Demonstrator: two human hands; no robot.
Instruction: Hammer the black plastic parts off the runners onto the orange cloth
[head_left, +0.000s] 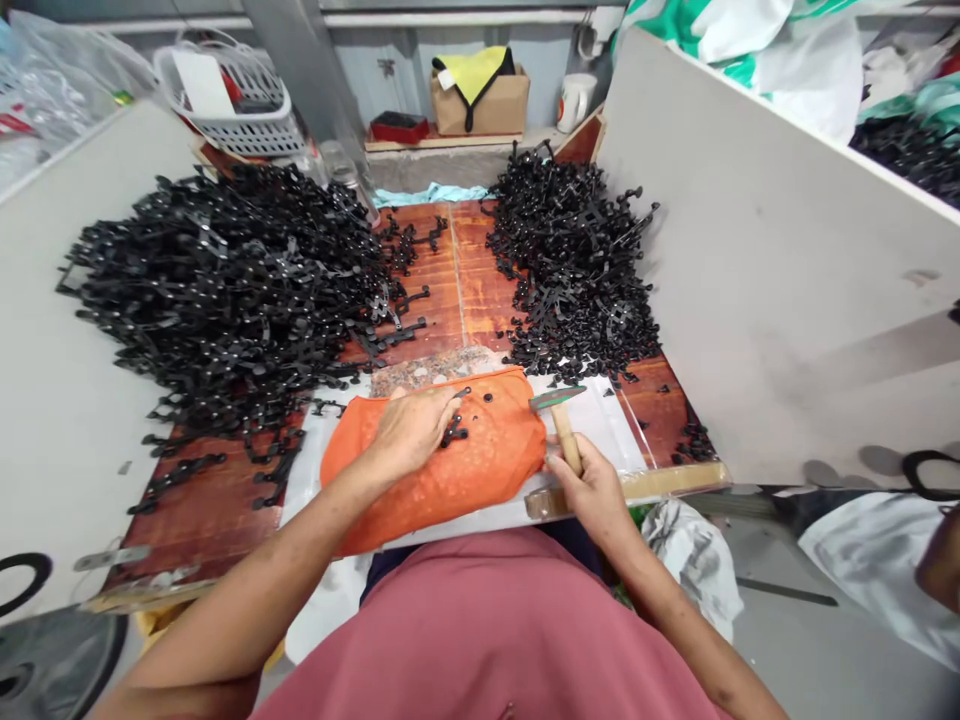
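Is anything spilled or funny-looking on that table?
Maybe a little spilled: some black pieces lie apart from the right heap, near the front corner of the table. They look like strays because most are piled up. I can't see anything clearly broken.

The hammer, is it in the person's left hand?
No, the right hand grips the hammer by its wooden handle, while the left hand is over the orange cloth.

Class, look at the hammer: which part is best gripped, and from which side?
Best, I judge, is the wooden handle of the hammer, from the near right: it runs back from the narrow head toward the person, and the right hand grips it there, clear of the head.
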